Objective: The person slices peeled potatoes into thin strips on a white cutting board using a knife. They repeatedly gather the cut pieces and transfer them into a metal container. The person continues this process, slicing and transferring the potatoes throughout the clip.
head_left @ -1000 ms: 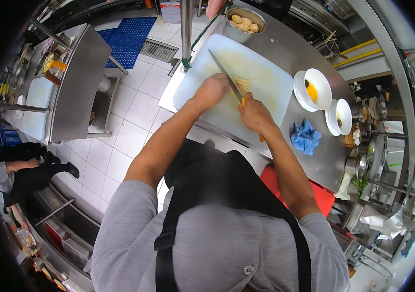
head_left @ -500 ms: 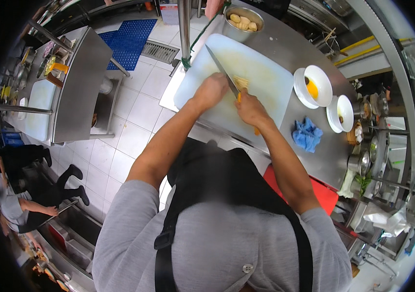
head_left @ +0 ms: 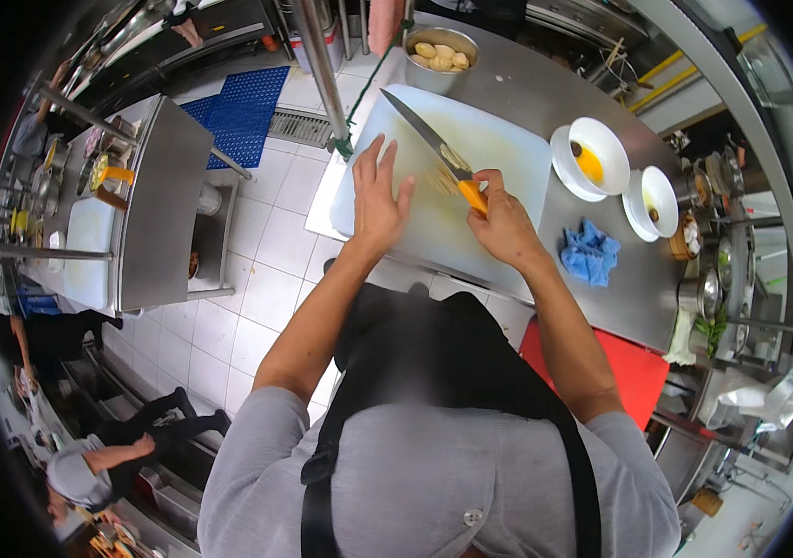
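At upper centre, the left hand (head_left: 378, 203) has uncurled, fingers apart, while the right hand's (head_left: 510, 226) grip stays clamped on the knife (head_left: 429, 137) by pale strips (head_left: 446, 179), so slicing seems paused.

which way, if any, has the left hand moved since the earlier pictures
Yes: the left hand has moved left over the cutting board, toward its left edge, away from the knife.

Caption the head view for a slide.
Right hand grips an orange-handled knife by pale strips on a white cutting board; left hand open.
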Tool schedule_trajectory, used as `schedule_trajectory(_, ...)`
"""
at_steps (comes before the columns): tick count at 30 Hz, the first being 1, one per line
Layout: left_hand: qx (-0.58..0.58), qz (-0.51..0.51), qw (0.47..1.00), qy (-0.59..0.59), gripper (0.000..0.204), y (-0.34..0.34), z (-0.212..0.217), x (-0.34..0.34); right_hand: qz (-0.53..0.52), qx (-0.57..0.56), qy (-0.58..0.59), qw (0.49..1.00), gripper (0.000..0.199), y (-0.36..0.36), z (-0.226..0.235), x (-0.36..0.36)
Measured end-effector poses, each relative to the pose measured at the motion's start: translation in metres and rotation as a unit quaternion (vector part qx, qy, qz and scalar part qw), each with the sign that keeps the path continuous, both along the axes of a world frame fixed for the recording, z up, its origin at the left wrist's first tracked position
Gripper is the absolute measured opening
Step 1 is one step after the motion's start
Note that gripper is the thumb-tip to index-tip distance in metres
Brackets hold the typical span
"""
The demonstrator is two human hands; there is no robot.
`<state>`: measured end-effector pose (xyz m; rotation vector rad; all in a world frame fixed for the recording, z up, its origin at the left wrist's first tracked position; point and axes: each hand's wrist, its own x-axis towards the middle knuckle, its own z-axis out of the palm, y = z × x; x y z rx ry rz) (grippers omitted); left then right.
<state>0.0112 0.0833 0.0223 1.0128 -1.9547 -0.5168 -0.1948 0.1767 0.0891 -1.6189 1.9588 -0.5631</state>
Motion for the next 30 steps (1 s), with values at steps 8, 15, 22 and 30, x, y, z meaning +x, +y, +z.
schedule_trajectory(8, -0.038, -0.232, 0.935, -0.266, 0.075, 0.011, 0.020, -0.029, -0.041, -0.026, 0.035, 0.998, 0.046, 0.019, -0.012, -0.008)
schedule_trajectory(15, -0.043, -0.237, 0.930, -0.277, 0.083, -0.002, 0.008, -0.039, -0.040, 0.031, 0.077, 0.996, 0.043, 0.068, 0.022, -0.031)
schedule_trajectory(22, -0.002, -0.177, 0.939, -0.295, 0.100, -0.029, -0.029, -0.020, -0.121, 0.095, 0.014, 0.988, 0.052, 0.144, 0.084, -0.071)
schedule_trajectory(30, 0.047, -0.153, 0.963, -0.217, 0.093, -0.036, -0.040, -0.024, -0.206, 0.021, -0.114, 0.972, 0.048, 0.095, -0.032, -0.055)
